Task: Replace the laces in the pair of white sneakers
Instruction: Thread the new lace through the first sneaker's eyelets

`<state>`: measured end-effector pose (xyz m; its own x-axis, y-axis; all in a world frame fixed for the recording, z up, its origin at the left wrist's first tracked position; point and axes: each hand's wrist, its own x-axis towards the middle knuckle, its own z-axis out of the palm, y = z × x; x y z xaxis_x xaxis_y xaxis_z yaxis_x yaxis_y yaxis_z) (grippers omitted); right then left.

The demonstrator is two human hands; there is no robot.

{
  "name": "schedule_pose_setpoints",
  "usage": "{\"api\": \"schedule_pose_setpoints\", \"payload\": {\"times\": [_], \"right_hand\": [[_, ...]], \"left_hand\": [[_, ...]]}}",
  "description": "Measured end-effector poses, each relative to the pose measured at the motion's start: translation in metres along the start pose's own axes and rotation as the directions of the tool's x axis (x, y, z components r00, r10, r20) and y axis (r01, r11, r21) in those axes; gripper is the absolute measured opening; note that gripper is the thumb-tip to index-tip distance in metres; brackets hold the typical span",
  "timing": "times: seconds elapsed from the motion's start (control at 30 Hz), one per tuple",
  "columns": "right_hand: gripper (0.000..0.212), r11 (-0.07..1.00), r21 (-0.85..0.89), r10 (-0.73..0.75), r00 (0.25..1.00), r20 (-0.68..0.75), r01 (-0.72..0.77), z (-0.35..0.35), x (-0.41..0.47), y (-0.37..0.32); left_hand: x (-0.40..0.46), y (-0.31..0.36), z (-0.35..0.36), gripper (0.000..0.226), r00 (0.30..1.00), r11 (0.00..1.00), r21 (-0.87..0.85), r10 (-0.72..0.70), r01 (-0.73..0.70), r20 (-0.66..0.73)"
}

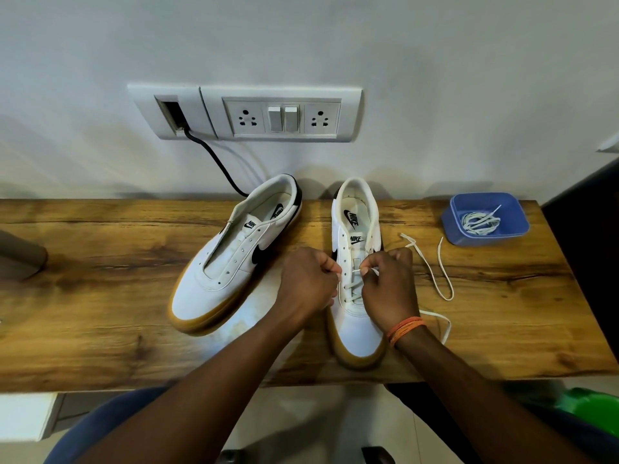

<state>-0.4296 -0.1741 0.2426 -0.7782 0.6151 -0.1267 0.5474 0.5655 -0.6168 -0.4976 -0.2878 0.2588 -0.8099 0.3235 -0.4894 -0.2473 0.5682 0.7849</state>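
Two white sneakers with tan soles stand on the wooden table [100, 279]. The left sneaker [234, 259] has bare eyelets and no lace. The right sneaker [356, 269] carries a white lace [435, 272] through its lower eyelets, and the lace's free ends trail over the table to the right. My left hand [310, 279] grips the right sneaker's left eyelet edge with curled fingers. My right hand [388, 279] pinches the lace over the middle eyelets. An orange band sits on my right wrist.
A blue plastic tub [455, 226] at the table's right end holds another coiled white lace [480, 221]. A switch and socket panel [281, 115] is on the wall behind, with a black cable [214, 159] running down behind the left sneaker. A green object [589, 408] sits at lower right.
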Motion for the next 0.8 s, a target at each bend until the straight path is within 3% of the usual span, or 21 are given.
{"api": "schedule_pose_setpoints", "payload": {"times": [0.27, 0.43, 0.67, 0.8], "right_hand": [[0.017, 0.997, 0.064, 0.039, 0.997, 0.067, -0.044, 0.011, 0.006, 0.009], [0.026, 0.952, 0.232, 0.173, 0.977, 0.127, -0.199, 0.023, 0.019, 0.023], [0.026, 0.957, 0.231, 0.146, 0.981, 0.131, -0.174, 0.021, 0.017, 0.024], [0.026, 0.905, 0.337, 0.199, 0.959, 0.203, -0.259, 0.013, 0.017, 0.016]], "left_hand": [[0.004, -0.001, 0.000, 0.013, 1.000, 0.999, 0.037, 0.011, -0.011, 0.005], [0.007, -0.003, -0.001, 0.013, 1.000, 1.000, 0.031, 0.003, -0.003, 0.014], [0.007, -0.004, -0.001, 0.011, 1.000, 1.000, 0.003, -0.002, 0.002, 0.014], [0.007, -0.003, -0.002, 0.011, 1.000, 1.000, -0.001, -0.008, 0.008, 0.021]]}}
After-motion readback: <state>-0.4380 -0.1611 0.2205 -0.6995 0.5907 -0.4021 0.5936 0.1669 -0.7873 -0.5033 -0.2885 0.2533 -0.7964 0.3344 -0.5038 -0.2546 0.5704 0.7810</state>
